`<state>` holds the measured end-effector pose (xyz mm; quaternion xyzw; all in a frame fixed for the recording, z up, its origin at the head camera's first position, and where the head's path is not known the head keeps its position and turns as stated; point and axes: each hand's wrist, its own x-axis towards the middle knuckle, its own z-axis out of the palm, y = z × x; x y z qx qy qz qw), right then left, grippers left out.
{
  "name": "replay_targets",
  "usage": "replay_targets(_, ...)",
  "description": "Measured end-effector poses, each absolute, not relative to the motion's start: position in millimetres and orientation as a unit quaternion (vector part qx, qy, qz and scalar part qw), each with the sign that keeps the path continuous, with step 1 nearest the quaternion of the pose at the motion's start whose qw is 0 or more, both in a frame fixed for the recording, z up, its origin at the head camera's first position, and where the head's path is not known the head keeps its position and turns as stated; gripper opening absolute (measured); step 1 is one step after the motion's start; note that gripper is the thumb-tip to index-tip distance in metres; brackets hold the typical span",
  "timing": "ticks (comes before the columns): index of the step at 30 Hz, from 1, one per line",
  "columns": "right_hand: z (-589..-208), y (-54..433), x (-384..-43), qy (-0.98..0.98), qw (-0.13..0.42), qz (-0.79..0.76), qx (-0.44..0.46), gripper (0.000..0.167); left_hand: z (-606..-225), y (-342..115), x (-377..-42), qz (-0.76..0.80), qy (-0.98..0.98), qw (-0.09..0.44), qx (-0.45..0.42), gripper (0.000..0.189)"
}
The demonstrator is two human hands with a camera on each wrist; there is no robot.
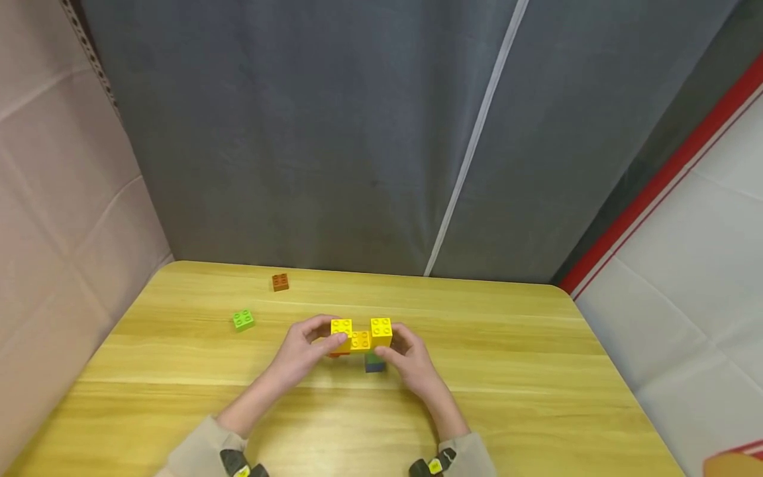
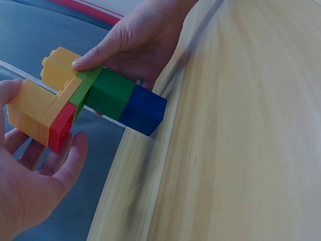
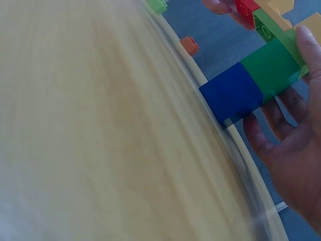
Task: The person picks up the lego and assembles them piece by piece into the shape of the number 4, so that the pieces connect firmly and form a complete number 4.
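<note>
Both hands hold one joined toy-brick build over the table. Its top carries two yellow bricks, one on the left [image 1: 341, 326] and one on the right [image 1: 381, 332], with a lower yellow piece [image 1: 360, 340] between them. Beneath the left side is a red brick [image 2: 61, 125]; below the right come a light green piece [image 2: 86, 85], a dark green brick [image 2: 110, 91] and a blue brick [image 2: 144, 110] at the bottom. My left hand [image 1: 303, 348] pinches the left yellow brick between thumb and fingers. My right hand [image 1: 416, 363] grips the right side, its thumb on yellow.
On the wooden table [image 1: 512, 371], a light green brick [image 1: 243, 320] lies to the left and an orange-brown brick [image 1: 280, 282] near the far edge. A grey curtain [image 1: 310, 146] hangs behind; pale panels stand at both sides.
</note>
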<state>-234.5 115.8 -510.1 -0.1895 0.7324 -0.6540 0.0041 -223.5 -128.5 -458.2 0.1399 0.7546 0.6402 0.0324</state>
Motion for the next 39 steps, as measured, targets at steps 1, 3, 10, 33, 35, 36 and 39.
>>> replay_targets(1,-510,116,-235,0.733,0.004,-0.653,-0.19,0.037,-458,-128,-224,0.64,0.755,0.032,0.139,0.035)
replay_targets(3,-510,115,-234,0.731,0.003,-0.655,-0.191,0.036,-458,-129,-224,0.637,0.757,0.032,0.14,0.035)
replay_targets(10,-511,116,-235,0.732,0.001,-0.653,-0.196,0.035,-457,-136,-224,0.621,0.768,0.02,0.153,0.044)
replay_targets(33,-510,115,-235,0.73,0.004,-0.657,-0.19,0.035,-458,-180,-222,0.615,0.772,-0.038,0.158,0.052)
replay_targets(35,-510,115,-235,0.729,0.005,-0.658,-0.19,0.035,-458,-189,-224,0.611,0.777,-0.047,0.146,0.052)
replay_targets(36,-510,115,-235,0.729,0.006,-0.658,-0.19,0.035,-458,-193,-225,0.607,0.781,-0.054,0.139,0.052)
replay_targets(39,-509,115,-235,0.729,0.007,-0.657,-0.191,0.036,-460,-210,-230,0.581,0.8,-0.092,0.119,0.049)
